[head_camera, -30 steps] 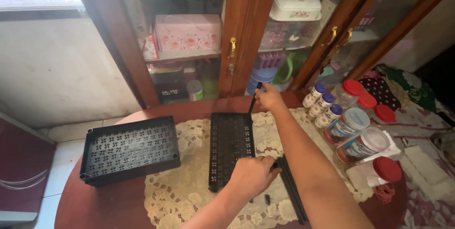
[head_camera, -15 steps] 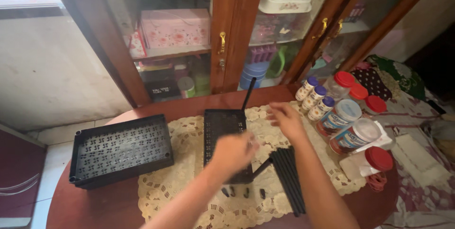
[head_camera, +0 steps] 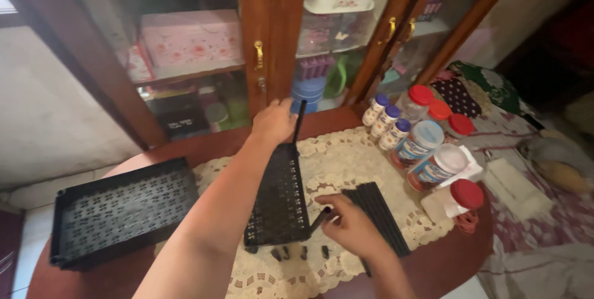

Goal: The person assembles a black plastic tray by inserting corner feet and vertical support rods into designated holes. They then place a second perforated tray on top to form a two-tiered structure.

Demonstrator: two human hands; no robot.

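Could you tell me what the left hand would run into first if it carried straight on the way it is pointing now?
Most likely the wooden cabinet frame behind the table: the left hand points up and away over the black tray, beside the upright rod. Depth is unclear.

Black perforated tray (head_camera: 279,197) and black rods (head_camera: 378,212) on cream lace cloth (head_camera: 346,157); red-lidded jars (head_camera: 455,197) at right; pink floral box (head_camera: 189,36) upper left.
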